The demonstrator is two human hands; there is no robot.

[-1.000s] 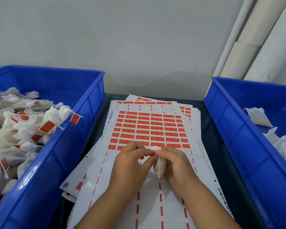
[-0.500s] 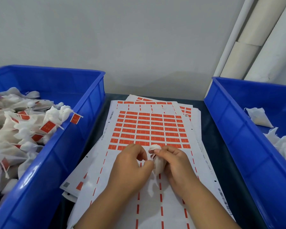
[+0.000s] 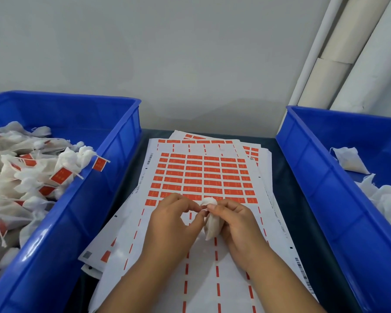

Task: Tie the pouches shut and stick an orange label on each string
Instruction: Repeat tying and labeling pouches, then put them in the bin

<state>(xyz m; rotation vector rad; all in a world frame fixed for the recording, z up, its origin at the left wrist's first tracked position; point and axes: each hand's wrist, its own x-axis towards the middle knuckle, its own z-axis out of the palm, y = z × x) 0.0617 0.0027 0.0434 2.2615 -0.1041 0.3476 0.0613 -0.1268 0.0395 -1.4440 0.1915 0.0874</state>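
Your right hand (image 3: 236,224) grips the small white fabric pouch (image 3: 211,224). Your left hand (image 3: 172,220) pinches at its gathered neck, above the orange label sheet (image 3: 203,177).

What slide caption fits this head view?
Both hands tie a small white mesh pouch above orange label sheets.

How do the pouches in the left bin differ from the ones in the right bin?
The left bin holds a large heap of pouches, while the right bin shows only a few pouches. The left ones are cinched at the neck and carry orange labels; the right ones show no labels. Both sets are white fabric in blue bins.
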